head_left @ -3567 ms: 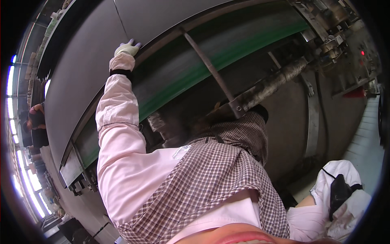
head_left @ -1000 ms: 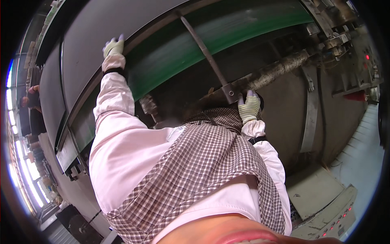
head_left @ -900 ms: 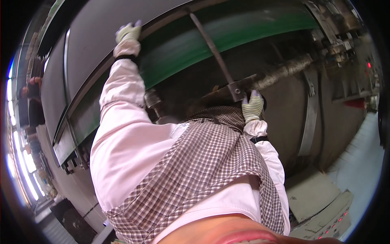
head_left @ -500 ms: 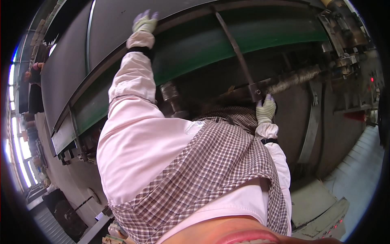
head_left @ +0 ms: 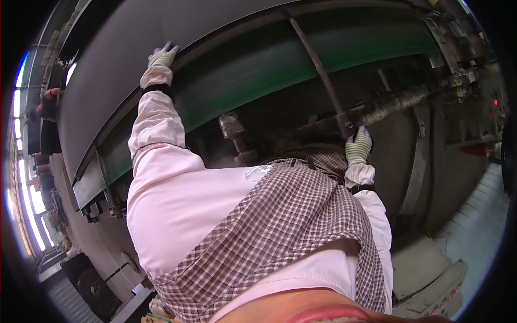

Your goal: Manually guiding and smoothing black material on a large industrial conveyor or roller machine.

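My left hand (head_left: 162,55), in a pale striped glove with lilac fingertips, is stretched forward with its fingers apart. It lies at the near edge of a wide dark grey sheet-like surface (head_left: 124,32), and nothing shows in its grasp. My right hand (head_left: 359,148), in a matching glove, is low beside my waist, close to the lower end of a slanting metal bar (head_left: 318,64). Its fingers point forward and look extended. Whether they touch the bar's end is unclear. Below the dark surface's edge runs a green band (head_left: 237,86).
A roller with a pale wrapping (head_left: 396,105) lies beyond my right hand, leading to machine parts (head_left: 463,81) at the right. A metal cylinder (head_left: 231,126) sits under the green band. At far left stands another person (head_left: 49,107). A panel with red lights (head_left: 444,301) is at lower right.
My left hand has moved left and nearer along the edge of the dark surface. A pale line that crossed that surface no longer shows. My right hand stays beside the bar's end.
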{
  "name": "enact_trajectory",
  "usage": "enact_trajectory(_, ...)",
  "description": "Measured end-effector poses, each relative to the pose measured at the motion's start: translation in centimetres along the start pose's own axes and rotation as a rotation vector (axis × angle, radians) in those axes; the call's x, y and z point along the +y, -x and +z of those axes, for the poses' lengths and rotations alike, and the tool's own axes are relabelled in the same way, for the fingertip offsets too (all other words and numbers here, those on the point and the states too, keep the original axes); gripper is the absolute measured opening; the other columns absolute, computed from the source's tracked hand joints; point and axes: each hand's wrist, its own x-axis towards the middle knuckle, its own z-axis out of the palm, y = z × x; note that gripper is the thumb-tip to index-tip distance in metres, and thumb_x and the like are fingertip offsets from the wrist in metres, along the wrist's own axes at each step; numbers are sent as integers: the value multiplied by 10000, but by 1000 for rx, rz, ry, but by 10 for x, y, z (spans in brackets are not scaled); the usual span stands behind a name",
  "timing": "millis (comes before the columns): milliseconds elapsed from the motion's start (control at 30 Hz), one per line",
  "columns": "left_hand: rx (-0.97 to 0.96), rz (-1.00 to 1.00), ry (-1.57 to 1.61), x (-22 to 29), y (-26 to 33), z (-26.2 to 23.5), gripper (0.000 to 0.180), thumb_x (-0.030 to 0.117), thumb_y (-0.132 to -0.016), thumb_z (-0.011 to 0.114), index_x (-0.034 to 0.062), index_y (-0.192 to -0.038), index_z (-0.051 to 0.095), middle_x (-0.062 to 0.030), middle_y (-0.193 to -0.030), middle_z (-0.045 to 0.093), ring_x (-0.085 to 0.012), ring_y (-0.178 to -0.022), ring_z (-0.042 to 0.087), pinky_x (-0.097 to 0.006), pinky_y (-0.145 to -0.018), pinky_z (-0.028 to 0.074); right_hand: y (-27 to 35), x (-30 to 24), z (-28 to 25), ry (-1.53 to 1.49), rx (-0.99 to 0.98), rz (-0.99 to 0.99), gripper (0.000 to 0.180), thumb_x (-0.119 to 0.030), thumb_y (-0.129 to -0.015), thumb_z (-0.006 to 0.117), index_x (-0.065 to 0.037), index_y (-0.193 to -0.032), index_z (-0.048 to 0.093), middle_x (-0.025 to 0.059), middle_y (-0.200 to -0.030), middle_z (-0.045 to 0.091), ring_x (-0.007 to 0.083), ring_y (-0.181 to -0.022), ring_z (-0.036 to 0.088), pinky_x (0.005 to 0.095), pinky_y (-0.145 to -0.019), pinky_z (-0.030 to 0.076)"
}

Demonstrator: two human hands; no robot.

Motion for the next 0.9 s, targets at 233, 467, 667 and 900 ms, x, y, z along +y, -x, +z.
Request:
enact_trajectory(233,50,124,-107,124,23,-8,726,706,-829,413,310,-1436,382,-171,-1462,370,-414,-1350,314,-488,-1112,263,-1,-6,-2,12,47,1,356,-292,-809,632,1,-999,568,234,-991,609,431,-918,564,513,-794,450)
enact_trajectory(467,15,229,-130,240,39,-10,717,691,-874,352,252,-1439,389,-158,-1495,331,-378,-1374,298,-472,-1131,225,-3,-9,-7,-38,38,-10,309,-294,-820,614,-20,-960,576,212,-942,619,407,-879,576,513,-779,443)
enact_trajectory(667,164,525,276,245,10,12,741,678,-868,411,196,-1431,401,-153,-1452,403,-321,-1365,332,-426,-1130,243,-2,-9,-8,-49,-22,25,372,-325,-812,632,-32,-1032,572,197,-1010,621,386,-946,572,500,-850,428)
enact_trajectory(900,320,-73,189,26,33,-6,837,664,-849,467,101,-1455,335,-172,-1476,356,-321,-1391,287,-420,-1150,216,-4,-12,-12,-86,-14,27,330,-301,-823,624,-44,-1024,577,181,-991,624,380,-913,583,503,-817,438)
